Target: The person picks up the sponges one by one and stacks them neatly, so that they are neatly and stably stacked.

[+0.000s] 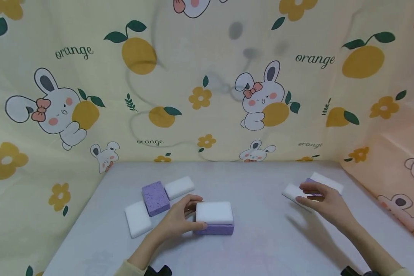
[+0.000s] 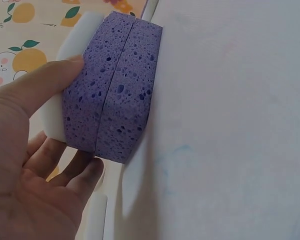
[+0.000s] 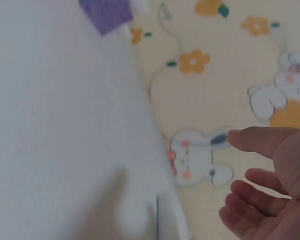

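Near the middle of the table, my left hand holds the side of a stack, thumb at the front and fingers behind. Two purple sponges lie one on the other, with a white sponge-like block on top. In the left wrist view the thumb presses the upper purple sponge. My right hand hovers at the right with nothing between its loosely bent fingers. Partly hidden by it are a white block, a purple sponge and another white block.
Left of the stack lie a purple sponge, a white block in front and another white block behind. A cloth printed with rabbits and oranges hangs around the back and sides of the white table.
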